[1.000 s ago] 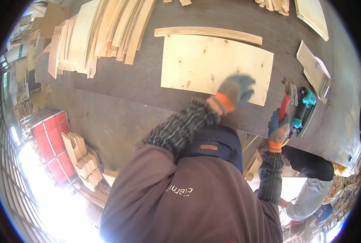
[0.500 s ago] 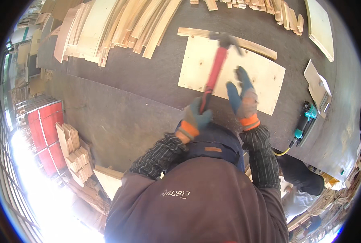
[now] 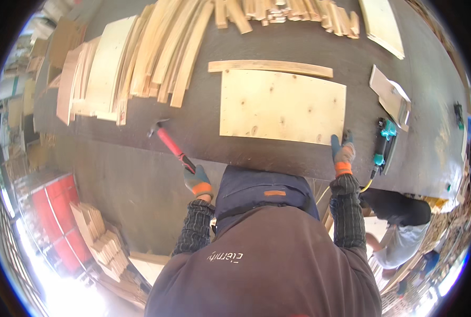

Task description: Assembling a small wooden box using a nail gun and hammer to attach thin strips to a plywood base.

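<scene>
My left hand (image 3: pixel 198 179), in a grey-blue glove with an orange cuff, is closed round the dark grip of a red-handled claw hammer (image 3: pixel 171 142). The hammer points away to the left, its head slightly blurred near the table edge. A pale, knotty plywood panel (image 3: pixel 283 108) lies flat on the dark table (image 3: pixel 193 127). Along its far edge runs a narrow wood strip (image 3: pixel 270 66), jutting past the panel's left side. At the near right corner of the panel is my right hand (image 3: pixel 344 153), similarly gloved, with thumb and fingers apart against that corner.
A teal-and-black power tool (image 3: pixel 382 140) with a yellow hose lies to the right, beside thin board pieces (image 3: pixel 391 95). Long wood strips (image 3: pixel 161 53) are piled at far left, short ones (image 3: pixel 293 10) at the back. Another person (image 3: pixel 404 238) is at lower right.
The hammer has swung from above the panel out to the left with my left hand. My right hand has moved from over the panel to its near right corner. The view has shifted.
</scene>
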### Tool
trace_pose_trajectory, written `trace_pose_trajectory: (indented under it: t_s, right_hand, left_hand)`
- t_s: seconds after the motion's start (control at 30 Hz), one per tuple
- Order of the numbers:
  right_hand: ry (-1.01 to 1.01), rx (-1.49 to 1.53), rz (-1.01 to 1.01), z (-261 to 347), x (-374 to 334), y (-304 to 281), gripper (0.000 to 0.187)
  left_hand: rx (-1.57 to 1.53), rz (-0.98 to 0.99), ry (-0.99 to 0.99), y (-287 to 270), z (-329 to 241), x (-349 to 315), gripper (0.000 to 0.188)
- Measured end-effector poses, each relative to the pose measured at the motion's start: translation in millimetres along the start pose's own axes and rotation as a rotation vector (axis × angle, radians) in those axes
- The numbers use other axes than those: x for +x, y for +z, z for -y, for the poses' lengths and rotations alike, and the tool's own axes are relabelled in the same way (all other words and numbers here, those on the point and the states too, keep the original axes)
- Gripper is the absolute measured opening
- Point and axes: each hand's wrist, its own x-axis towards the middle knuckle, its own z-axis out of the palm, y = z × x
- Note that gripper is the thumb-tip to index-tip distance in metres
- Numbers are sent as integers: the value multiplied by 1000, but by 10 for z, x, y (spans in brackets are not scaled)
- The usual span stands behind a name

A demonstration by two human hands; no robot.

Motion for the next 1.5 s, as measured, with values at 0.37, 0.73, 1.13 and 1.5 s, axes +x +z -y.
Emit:
trace_pose_trajectory:
  t_s: [0.37, 0.73, 1.13, 1.5]
  right_hand:
    - [139, -42, 64, 734, -74, -122, 80]
    - [453, 581, 792, 585, 62, -1030, 70]
    - [422, 1103, 73, 160, -17, -2099, 56]
    - [228, 1639, -399, 1058, 2738, -1522, 60]
  left_hand:
    - [213, -122, 797, 85, -1127, 374, 77]
    - [-239, 652, 189, 442, -1689, 346, 43]
    - [-440, 468, 312, 1314, -2034, 79, 33]
    - [479, -200, 1065, 2377, -2498, -386, 63]
